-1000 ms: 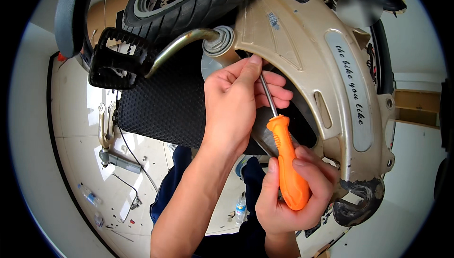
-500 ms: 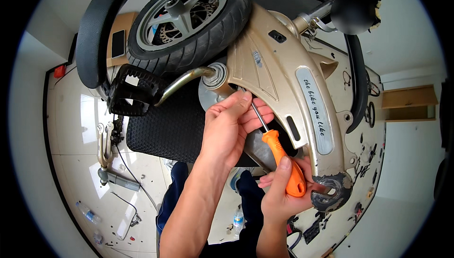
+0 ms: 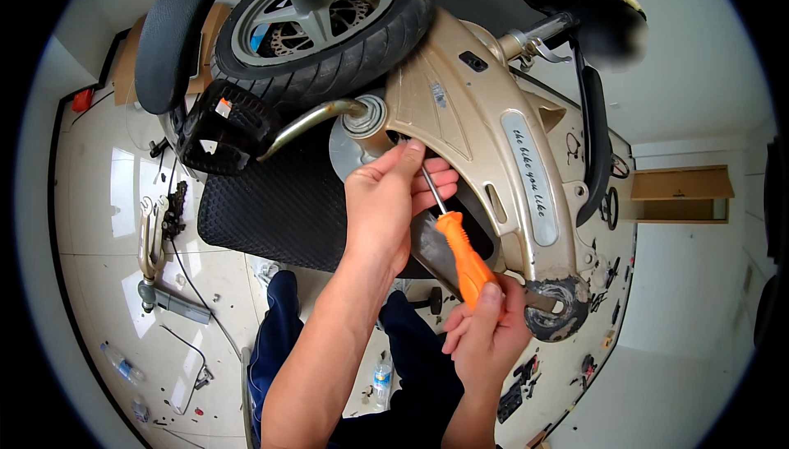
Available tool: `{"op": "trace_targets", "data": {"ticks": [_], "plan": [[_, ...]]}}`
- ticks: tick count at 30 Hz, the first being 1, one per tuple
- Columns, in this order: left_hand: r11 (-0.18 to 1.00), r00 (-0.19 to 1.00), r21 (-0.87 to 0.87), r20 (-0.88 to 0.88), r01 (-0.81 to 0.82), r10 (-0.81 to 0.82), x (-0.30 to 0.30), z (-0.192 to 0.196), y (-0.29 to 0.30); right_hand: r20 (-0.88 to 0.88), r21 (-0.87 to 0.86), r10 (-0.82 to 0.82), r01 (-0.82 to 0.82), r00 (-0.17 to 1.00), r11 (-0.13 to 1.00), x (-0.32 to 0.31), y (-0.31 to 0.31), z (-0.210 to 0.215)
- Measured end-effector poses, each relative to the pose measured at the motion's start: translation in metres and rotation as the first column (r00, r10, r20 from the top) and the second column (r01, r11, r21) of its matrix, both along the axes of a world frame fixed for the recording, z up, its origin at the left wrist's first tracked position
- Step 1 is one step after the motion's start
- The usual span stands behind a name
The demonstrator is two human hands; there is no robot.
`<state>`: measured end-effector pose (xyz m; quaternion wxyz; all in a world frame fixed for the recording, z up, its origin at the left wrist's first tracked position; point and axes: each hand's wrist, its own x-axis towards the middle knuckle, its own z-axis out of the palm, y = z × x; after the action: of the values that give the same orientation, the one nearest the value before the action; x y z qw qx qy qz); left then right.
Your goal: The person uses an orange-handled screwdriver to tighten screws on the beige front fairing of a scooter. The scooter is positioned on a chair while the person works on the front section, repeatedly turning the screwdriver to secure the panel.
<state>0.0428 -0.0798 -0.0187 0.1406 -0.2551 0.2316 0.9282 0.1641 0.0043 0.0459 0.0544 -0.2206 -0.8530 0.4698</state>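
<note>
An upturned gold-coloured electric bike frame (image 3: 460, 112) fills the upper middle, with its black tyre and grey wheel (image 3: 320, 21) above. My right hand (image 3: 485, 334) grips the orange handle of a screwdriver (image 3: 462, 256). Its metal shaft runs up and left into a dark gap in the frame. My left hand (image 3: 390, 202) is closed around the shaft near the tip, fingertips against the gold frame by the crank hub (image 3: 366, 116). The tip itself is hidden behind my fingers.
A black pedal (image 3: 226, 124) on a curved crank arm sticks out to the left. A black ribbed mat (image 3: 279, 202) lies beneath. Loose metal parts (image 3: 156, 235), cables and plastic bottles (image 3: 119, 363) litter the tiled floor at the left. Small tools lie at the lower right.
The view has pulled back and up, so the bike and both hands look smaller and the wheel shows fully. Both hands keep their hold on the screwdriver in the frame gap.
</note>
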Motion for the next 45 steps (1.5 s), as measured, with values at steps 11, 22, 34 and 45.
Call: {"op": "trace_targets", "data": {"ticks": [11, 22, 34, 45], "plan": [[0.983, 0.997, 0.181, 0.069, -0.035, 0.023, 0.0, 0.002, 0.003, -0.103, 0.132, 0.124, -0.11, 0.987, 0.985, 0.011, 0.0, -0.01], [0.975, 0.996, 0.204, 0.027, -0.083, 0.079, 0.0, 0.003, 0.0, 0.081, -0.372, -0.133, 0.153, 0.988, 0.916, 0.006, -0.011, -0.011], [0.994, 0.999, 0.105, 0.017, -0.04, 0.039, -0.002, 0.0, 0.001, -0.118, -0.174, -0.007, -0.014, 0.993, 0.985, 0.025, -0.013, -0.015], [0.999, 1.0, 0.033, -0.014, -0.019, 0.019, -0.003, 0.004, -0.006, 0.002, -0.119, 0.018, -0.017, 1.0, 0.993, 0.018, -0.011, -0.005]]}}
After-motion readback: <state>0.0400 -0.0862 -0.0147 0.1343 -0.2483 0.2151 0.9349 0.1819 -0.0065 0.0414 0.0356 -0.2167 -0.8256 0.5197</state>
